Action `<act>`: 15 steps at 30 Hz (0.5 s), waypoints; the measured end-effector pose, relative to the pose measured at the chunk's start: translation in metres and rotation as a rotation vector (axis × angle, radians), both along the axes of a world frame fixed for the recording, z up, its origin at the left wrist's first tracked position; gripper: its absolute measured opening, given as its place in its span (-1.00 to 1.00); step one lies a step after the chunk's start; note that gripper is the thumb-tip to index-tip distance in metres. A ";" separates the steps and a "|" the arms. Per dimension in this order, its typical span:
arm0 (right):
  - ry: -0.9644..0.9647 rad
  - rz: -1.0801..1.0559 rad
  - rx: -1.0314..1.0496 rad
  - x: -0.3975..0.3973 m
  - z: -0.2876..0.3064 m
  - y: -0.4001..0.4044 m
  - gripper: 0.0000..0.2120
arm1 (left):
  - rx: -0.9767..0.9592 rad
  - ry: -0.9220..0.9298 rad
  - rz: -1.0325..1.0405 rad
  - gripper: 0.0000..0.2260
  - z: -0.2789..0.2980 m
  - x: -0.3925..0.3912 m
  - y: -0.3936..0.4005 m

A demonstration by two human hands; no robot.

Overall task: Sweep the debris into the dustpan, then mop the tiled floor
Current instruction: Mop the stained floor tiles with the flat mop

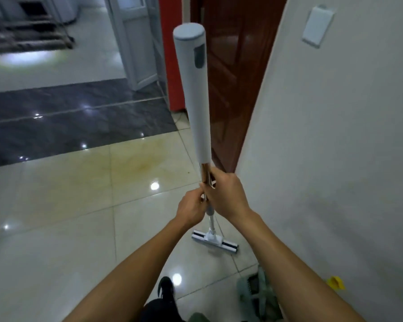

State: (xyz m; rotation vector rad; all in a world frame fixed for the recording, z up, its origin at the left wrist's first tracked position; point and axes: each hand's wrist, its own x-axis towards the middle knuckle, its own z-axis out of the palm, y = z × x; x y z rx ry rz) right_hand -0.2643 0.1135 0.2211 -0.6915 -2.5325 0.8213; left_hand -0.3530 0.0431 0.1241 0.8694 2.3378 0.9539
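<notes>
A flat mop stands nearly upright in front of me. Its thick white handle [197, 94] points up toward the camera, and its white head [214, 242] rests on the glossy cream tiled floor [56, 228]. My right hand [226, 194] grips the thin metal shaft just below the white sleeve. My left hand [191, 209] grips the shaft directly beneath and beside it, the two hands touching. A pale green dustpan [254, 296] lies on the floor at the lower right, partly hidden by my right forearm.
A white wall [335, 135] runs close along the right, with a brown wooden door [233, 77] beyond it. A dark tile band [68, 122] crosses the floor ahead. A yellowish stain [137, 163] marks the tiles. A small yellow object [334, 282] sits by the wall. My black shoe [165, 289] is below.
</notes>
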 end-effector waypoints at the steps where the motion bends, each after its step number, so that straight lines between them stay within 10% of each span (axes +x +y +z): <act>1: -0.005 0.023 -0.001 -0.009 0.000 -0.014 -0.85 | -0.006 -0.006 0.029 -0.91 -0.001 -0.007 -0.017; 15: -0.053 0.415 -0.096 -0.154 -0.003 -0.247 -0.87 | -0.021 -0.046 0.439 -0.73 0.000 -0.125 -0.292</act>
